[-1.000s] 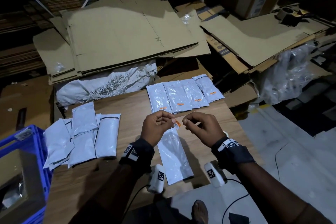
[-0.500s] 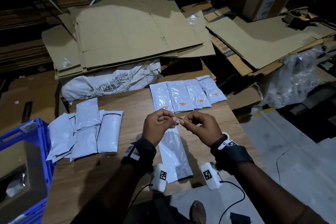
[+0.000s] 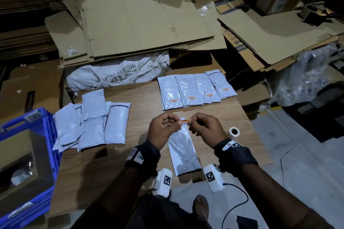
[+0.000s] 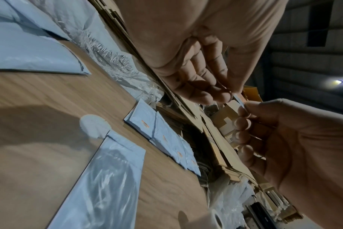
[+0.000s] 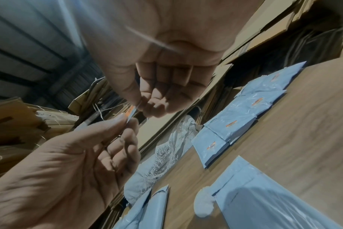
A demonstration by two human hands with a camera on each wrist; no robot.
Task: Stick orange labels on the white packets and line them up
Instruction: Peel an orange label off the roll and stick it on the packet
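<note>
Both hands hover over the wooden table (image 3: 130,163) and pinch one small orange label (image 3: 186,121) between them. My left hand (image 3: 179,123) holds its left end, my right hand (image 3: 192,124) its right end. The same label (image 5: 130,111) shows edge-on in the right wrist view and as a pale strip (image 4: 238,100) in the left wrist view. Directly beneath lies one white packet (image 3: 183,152) lengthwise, with no label in view. At the table's far edge, several labelled packets (image 3: 195,89) lie side by side in a row.
A loose pile of unlabelled white packets (image 3: 91,124) lies at the left. A blue crate (image 3: 37,135) stands beyond the table's left edge. A small white roll (image 3: 234,132) sits by my right wrist. Flattened cardboard (image 3: 145,20) and a white sack (image 3: 115,76) are stacked behind.
The label hung from my left fingertips a second ago. Now it is stretched level between both hands. The hands have stayed over the packet.
</note>
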